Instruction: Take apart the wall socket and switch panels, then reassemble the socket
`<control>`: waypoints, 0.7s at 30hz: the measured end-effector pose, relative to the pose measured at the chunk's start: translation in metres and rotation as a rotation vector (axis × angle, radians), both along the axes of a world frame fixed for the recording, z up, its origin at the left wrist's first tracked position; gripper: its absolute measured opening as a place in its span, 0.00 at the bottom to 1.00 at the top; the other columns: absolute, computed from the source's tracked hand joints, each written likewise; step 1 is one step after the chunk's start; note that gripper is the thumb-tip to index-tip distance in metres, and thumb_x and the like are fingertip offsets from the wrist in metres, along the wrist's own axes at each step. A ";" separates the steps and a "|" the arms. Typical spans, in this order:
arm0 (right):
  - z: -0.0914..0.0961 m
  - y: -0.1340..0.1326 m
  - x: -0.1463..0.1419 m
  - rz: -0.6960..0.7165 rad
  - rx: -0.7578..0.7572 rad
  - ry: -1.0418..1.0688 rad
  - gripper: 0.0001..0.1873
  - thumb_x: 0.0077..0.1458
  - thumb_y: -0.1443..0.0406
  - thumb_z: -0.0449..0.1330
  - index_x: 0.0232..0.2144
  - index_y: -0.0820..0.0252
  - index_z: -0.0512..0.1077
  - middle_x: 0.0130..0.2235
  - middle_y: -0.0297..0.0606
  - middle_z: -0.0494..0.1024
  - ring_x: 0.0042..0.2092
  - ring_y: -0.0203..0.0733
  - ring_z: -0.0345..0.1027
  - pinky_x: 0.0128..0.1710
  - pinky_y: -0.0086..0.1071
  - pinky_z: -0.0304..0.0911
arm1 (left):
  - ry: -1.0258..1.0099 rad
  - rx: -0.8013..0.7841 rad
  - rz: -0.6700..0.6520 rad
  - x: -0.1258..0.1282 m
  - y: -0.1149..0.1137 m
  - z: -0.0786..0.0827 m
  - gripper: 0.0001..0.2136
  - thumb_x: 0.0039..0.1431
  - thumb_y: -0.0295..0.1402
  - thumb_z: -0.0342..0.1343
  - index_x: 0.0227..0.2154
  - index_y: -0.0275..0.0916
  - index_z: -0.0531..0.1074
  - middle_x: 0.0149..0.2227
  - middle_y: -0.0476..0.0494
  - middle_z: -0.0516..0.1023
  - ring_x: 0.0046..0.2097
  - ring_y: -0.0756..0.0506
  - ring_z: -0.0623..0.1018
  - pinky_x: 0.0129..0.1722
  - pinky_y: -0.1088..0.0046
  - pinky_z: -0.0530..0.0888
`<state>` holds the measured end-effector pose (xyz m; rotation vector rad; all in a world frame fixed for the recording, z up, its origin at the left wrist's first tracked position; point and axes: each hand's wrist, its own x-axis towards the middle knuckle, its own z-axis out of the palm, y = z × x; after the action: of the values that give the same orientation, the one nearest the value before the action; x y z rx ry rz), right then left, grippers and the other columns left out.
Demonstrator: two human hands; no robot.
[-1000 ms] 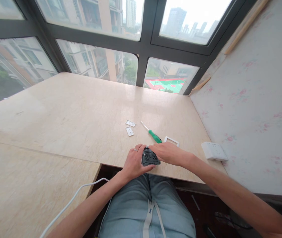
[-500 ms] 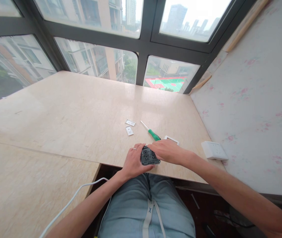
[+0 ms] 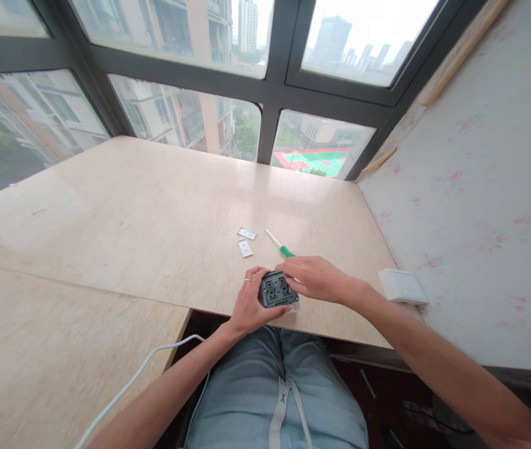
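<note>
A dark grey socket module (image 3: 275,289) is held just above the near edge of the beige stone counter (image 3: 153,212). My left hand (image 3: 250,305), with a ring on one finger, is closed around its left side and underside. My right hand (image 3: 315,278) grips its right and top edge with bent fingers. A bit of white frame (image 3: 295,307) shows under the module. The green-handled screwdriver (image 3: 280,245) lies just beyond my right hand, its handle partly hidden.
Two small white plates (image 3: 245,241) lie on the counter beyond my hands. A white wall socket (image 3: 402,285) sits on the floral wall at right. A white cable (image 3: 139,373) runs by my left arm. Windows stand behind the counter.
Both hands have shifted slightly left and up with the module, tilting it more towards me. My right hand now covers the white frame and most of the screwdriver handle.
</note>
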<state>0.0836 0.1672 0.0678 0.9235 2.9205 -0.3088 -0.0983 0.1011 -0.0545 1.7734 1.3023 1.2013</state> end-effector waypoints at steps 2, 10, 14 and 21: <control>0.001 0.001 0.002 -0.038 0.020 0.100 0.12 0.62 0.69 0.54 0.47 0.61 0.71 0.42 0.42 0.78 0.45 0.44 0.71 0.41 0.34 0.62 | -0.052 -0.006 0.024 0.000 0.000 0.001 0.37 0.44 0.46 0.70 0.55 0.40 0.63 0.54 0.36 0.63 0.57 0.38 0.68 0.58 0.57 0.68; -0.021 -0.005 0.008 -0.351 -0.156 0.719 0.15 0.61 0.64 0.56 0.50 0.60 0.70 0.48 0.44 0.75 0.46 0.42 0.71 0.45 0.37 0.69 | -0.383 -0.164 0.103 -0.003 0.006 0.000 0.35 0.48 0.46 0.68 0.56 0.39 0.61 0.54 0.35 0.68 0.55 0.37 0.72 0.55 0.58 0.69; -0.039 -0.017 -0.005 -0.492 -0.384 0.942 0.19 0.60 0.58 0.59 0.52 0.59 0.67 0.54 0.48 0.71 0.53 0.45 0.70 0.46 0.37 0.71 | -0.608 -0.248 0.048 -0.008 0.010 0.009 0.34 0.53 0.50 0.63 0.58 0.38 0.62 0.57 0.34 0.69 0.54 0.38 0.73 0.52 0.62 0.70; -0.066 -0.032 -0.034 -0.535 -0.543 1.069 0.33 0.57 0.52 0.62 0.59 0.57 0.59 0.62 0.51 0.61 0.64 0.48 0.58 0.58 0.43 0.65 | -1.205 -0.582 -0.216 -0.019 0.017 0.022 0.27 0.61 0.57 0.51 0.47 0.35 0.74 0.47 0.34 0.78 0.51 0.36 0.77 0.49 0.60 0.71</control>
<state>0.0501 0.1352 0.0017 1.7895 2.8711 -2.0474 -0.1168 0.1185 -0.0322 0.5148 0.5826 1.2374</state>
